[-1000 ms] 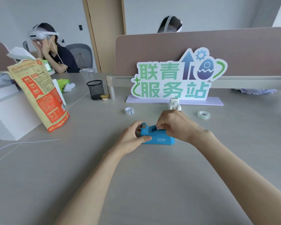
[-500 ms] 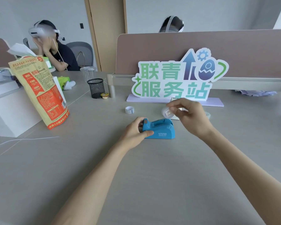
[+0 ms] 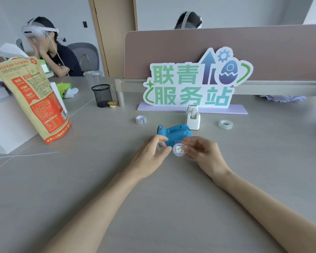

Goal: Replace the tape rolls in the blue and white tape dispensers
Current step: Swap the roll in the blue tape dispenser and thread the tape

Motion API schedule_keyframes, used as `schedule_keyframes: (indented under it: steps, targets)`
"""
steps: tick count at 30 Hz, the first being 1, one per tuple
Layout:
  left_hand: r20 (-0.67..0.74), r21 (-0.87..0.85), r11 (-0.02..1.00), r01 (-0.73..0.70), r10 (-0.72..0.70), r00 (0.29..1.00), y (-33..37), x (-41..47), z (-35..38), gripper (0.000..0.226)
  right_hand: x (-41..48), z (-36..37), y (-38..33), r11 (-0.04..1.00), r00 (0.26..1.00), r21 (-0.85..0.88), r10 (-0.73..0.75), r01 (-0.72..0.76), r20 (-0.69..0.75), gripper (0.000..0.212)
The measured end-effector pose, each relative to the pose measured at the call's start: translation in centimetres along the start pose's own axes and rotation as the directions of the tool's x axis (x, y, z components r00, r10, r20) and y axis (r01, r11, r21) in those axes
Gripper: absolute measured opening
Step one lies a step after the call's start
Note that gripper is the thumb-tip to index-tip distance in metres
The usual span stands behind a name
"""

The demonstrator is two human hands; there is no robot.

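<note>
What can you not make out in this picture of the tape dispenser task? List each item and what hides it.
Head view only:
- Blue dispenser: near lower side and logo hidden by the left hand and the held roll.
- Right hand: fingertips blurred; grip unclear.
- White dispenser: too small to tell whether it is loaded.
- Forearms: cut by the bottom edge.

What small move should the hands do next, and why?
Probably pull the hub out of the old roll, which the right hand holds while the left hand reaches for it. The blue dispenser looks empty.

Both forearms (image 3: 106, 207) and hands (image 3: 150, 157) are bare, with no sleeves.
</note>
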State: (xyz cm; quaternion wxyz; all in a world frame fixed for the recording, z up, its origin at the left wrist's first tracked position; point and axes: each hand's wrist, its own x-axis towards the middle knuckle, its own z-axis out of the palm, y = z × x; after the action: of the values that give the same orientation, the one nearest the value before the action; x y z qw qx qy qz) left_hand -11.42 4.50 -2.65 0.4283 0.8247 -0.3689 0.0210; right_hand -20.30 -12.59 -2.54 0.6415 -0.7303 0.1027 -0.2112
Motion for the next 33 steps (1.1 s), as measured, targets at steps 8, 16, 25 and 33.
schedule_keyframes:
  steps: [8, 16, 25, 33]
  targets:
    - [0.108, -0.062, 0.997, 0.055, -0.048, 0.993, -0.1, 0.7, 0.5, 0.017, 0.1, -0.3, 0.4, 0.973, 0.991, -0.205, -0.093, 0.110, 0.093, 0.025]
    - [0.010, 0.225, 0.974, -0.018, 0.016, 1.000, 0.9, 0.3, 0.8, 0.013, -0.6, 0.3, -0.3, 0.934, 0.995, -0.345, -0.085, 0.098, 0.051, 0.013]
    - [-0.069, 0.347, 0.936, -0.055, 0.084, 0.994, 1.9, -0.1, 1.3, 0.016, -1.2, 0.6, -0.9, 0.879, 0.981, -0.438, -0.181, 0.190, 0.062, 0.007]
    - [-0.085, 0.362, 0.930, -0.066, 0.103, 0.991, 1.5, -0.1, 1.1, 0.024, -1.1, 0.5, -0.7, 0.862, 0.969, -0.443, -0.227, 0.245, 0.094, 0.015]
